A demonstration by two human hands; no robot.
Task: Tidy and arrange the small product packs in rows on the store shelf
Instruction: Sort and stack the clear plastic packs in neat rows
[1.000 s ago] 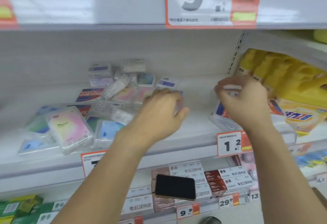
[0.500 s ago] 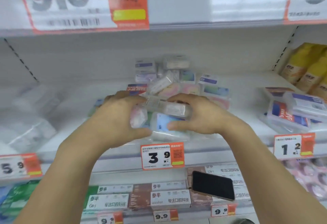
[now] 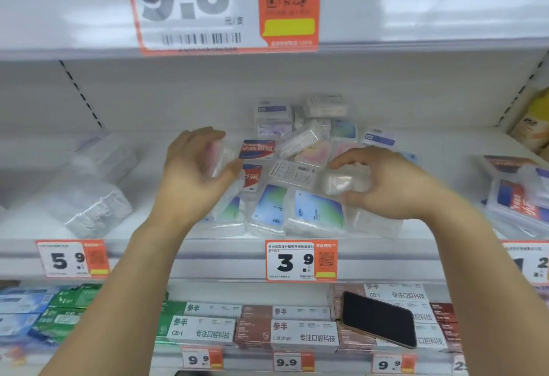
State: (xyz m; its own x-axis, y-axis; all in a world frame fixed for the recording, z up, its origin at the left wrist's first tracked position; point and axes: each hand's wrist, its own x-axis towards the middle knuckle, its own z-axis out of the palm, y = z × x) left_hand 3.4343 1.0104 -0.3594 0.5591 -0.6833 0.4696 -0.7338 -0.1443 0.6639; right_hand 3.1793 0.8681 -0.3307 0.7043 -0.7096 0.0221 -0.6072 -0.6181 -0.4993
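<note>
Packs [image 3: 300,173] lie jumbled mid-shelf [image 3: 184,254], above the 3.9 tag [image 3: 300,261]. We see the left hand [image 3: 193,170] curled around one clear pack, the right hand [image 3: 383,182] pinching another.

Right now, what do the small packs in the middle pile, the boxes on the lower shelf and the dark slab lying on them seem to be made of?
Small packs: clear glossy plastic over printed cards, judging by the glare and see-through edges. Boxes: matte printed cardboard, probably, with crisp folded edges. Dark slab: a phone, apparently, with a smooth black glass face and a pale metallic-looking rim.
</note>
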